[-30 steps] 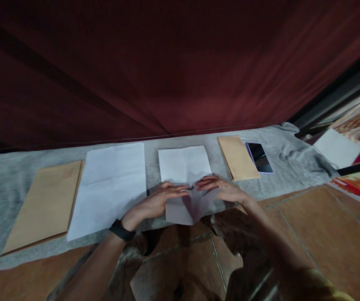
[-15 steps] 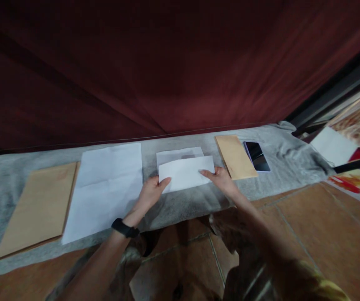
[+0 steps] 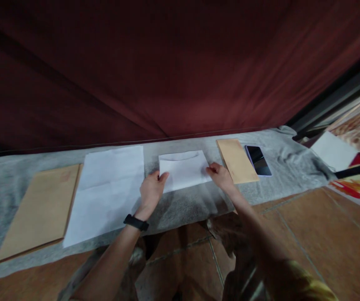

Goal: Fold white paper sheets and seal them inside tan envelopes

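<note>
A white sheet of paper (image 3: 186,170), folded over on itself, lies on the grey cloth in front of me. Its upper layer bows up a little along the far edge, so a gap shows between the layers. My left hand (image 3: 151,190), with a dark band at the wrist, pinches the left edge, thumb on top. At the right edge, my right hand (image 3: 220,176) is closed with thumb and finger on the paper. Larger white sheets (image 3: 105,192) with a crease lie left of my left hand. A small brown envelope (image 3: 238,161) rests just beyond my right hand.
Large brown envelopes (image 3: 40,209) lie at the far left. A phone (image 3: 258,160) lies right of the small envelope. The grey cloth (image 3: 186,211) covers a narrow surface before a dark red curtain (image 3: 167,75). Tiled floor (image 3: 305,225) shows below, with printed items at the right.
The folded upper layer has been lowered toward me and lies more squarely over the layer beneath. My hands have shifted to the side edges of the paper.
</note>
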The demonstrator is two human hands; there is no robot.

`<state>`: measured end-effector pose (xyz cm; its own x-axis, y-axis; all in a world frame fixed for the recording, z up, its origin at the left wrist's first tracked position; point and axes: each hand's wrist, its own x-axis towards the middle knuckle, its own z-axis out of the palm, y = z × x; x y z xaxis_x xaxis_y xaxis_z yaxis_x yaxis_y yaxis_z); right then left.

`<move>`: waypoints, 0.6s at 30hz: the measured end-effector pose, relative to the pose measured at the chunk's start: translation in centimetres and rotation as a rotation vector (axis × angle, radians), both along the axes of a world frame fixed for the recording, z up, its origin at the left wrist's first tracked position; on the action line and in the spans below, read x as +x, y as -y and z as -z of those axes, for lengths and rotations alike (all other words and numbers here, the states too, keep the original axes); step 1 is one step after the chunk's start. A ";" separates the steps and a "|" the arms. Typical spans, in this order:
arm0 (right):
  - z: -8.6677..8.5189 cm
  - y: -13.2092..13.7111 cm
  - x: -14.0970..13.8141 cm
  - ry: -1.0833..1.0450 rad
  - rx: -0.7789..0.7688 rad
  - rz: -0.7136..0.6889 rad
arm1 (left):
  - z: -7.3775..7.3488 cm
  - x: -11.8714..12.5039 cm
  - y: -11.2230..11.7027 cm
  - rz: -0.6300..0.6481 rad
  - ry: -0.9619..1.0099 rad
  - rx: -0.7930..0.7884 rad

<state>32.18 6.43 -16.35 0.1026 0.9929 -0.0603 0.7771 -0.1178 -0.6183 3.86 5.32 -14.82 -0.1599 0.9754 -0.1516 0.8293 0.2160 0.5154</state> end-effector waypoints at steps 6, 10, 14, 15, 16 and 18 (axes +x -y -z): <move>-1.2 0.3 -2.1 0.385 -0.099 0.060 | 0.5 -1.4 -0.6 0.052 0.429 -0.066; -1.7 0.3 -3.4 0.498 -0.108 0.066 | 0.6 -1.4 -0.5 0.039 0.382 -0.089; -1.7 0.3 -4.0 0.590 -0.080 0.076 | 0.8 -1.1 -0.6 0.021 0.280 -0.079; -1.7 0.3 -4.1 0.598 -0.078 0.072 | 0.9 -1.1 -0.7 0.022 0.261 -0.083; -1.6 0.2 -4.0 0.604 -0.078 0.069 | 0.9 -1.1 -0.9 0.024 0.244 -0.089; -1.5 0.2 -3.9 0.619 -0.080 0.061 | 1.0 -1.2 -1.2 0.025 0.209 -0.104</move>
